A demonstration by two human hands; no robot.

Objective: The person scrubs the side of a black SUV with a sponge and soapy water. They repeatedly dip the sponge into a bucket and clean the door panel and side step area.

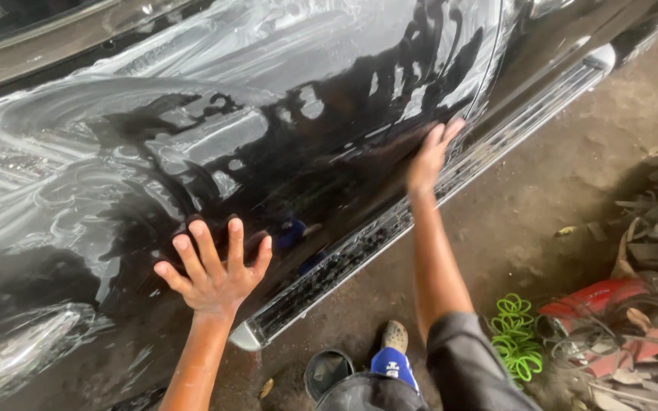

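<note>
A black car door panel (283,152) fills the upper left of the head view, glossy and smeared with whitish swirls. My left hand (215,270) lies flat against its lower part with the fingers spread and holds nothing. My right hand (429,156) presses flat on the panel further right, near the door's edge, also with nothing in it. Below both hands runs the car's silver side step (420,205).
A coiled green hose (515,335) lies on the dirt floor at the lower right beside a red machine (595,301) and a pile of scrap and cables (649,266). A small dark bowl (327,371) and my sandalled foot (394,335) are below the step.
</note>
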